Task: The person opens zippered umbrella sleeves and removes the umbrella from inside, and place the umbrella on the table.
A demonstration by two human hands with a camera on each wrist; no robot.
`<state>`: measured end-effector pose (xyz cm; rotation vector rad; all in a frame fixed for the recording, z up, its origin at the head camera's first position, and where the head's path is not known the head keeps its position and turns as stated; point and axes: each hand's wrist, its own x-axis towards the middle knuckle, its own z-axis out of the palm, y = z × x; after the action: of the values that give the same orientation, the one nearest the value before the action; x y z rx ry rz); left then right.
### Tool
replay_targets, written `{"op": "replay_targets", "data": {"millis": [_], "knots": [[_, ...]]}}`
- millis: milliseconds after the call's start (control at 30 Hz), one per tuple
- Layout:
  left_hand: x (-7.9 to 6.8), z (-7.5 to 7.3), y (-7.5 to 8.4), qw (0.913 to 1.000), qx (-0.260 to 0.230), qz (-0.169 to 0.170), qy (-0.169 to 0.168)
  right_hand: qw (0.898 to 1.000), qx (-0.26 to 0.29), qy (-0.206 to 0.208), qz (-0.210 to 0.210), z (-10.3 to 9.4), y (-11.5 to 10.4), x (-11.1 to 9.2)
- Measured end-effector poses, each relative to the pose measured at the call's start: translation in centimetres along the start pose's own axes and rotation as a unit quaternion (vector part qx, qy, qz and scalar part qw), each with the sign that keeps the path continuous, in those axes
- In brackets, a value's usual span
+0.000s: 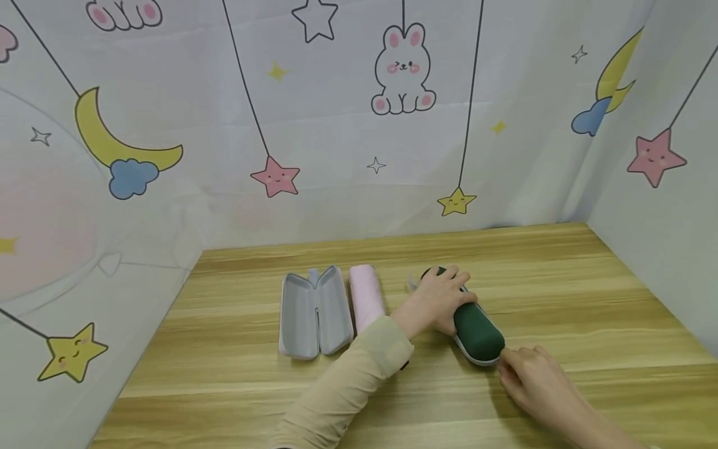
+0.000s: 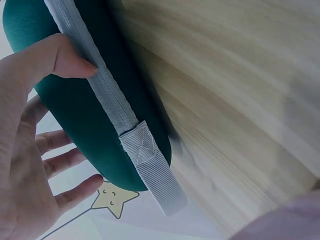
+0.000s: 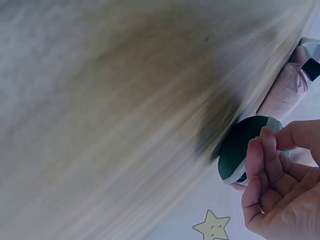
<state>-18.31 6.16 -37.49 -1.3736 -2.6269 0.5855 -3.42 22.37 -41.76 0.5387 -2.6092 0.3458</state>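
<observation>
A dark green zip case (image 1: 479, 333) with a grey zipper band lies slantwise on the table. My left hand (image 1: 440, 299) grips its far half from above; in the left wrist view the thumb (image 2: 75, 62) presses beside the zipper band (image 2: 107, 90), the other fingers round the far side. A grey webbing loop (image 2: 155, 170) sticks out at that end. At the near end, my right hand (image 1: 535, 380) pinches at the zipper with thumb and forefinger. The right wrist view shows those fingertips together against the case (image 3: 240, 147), hiding the zipper pull.
Left of the green case lies a pink rolled thing (image 1: 367, 293), like a folded umbrella, with a black end (image 3: 311, 69); my left forearm crosses over it. Further left, a grey-lined case (image 1: 300, 318) lies spread open. A printed curtain (image 1: 336, 125) hangs behind the wooden table (image 1: 224, 386).
</observation>
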Motion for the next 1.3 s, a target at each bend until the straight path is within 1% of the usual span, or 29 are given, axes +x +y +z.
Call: {"op": "replay_targets", "data": {"millis": [167, 333, 600, 767, 967, 1300], "knots": [[0.1, 0.1, -0.1, 0.9999, -0.009, 0.0, 0.006, 1.0, -0.004, -0.007, 0.005, -0.2, 0.0, 0.0], [0.0, 0.2, -0.3, 0.9993, -0.038, -0.001, 0.009, 1.0, -0.004, -0.008, 0.009, -0.3, 0.0, -0.1], [-0.2, 0.3, -1.0, 0.9966, -0.082, 0.01, 0.0, 1.0, -0.009, -0.016, 0.023, -0.5, 0.2, -0.3], [-0.2, 0.2, -1.1, 0.9947, -0.101, 0.016, -0.005, 1.0, -0.009, -0.019, 0.021, -0.6, 0.2, -0.2], [-0.2, 0.1, -1.2, 0.9939, -0.109, 0.013, -0.009, 0.999, -0.007, -0.023, 0.027, -0.6, 0.2, -0.2], [-0.3, 0.1, -1.2, 0.9948, -0.101, 0.008, -0.009, 0.999, -0.008, -0.027, 0.033, -0.7, 0.3, -0.3]]}}
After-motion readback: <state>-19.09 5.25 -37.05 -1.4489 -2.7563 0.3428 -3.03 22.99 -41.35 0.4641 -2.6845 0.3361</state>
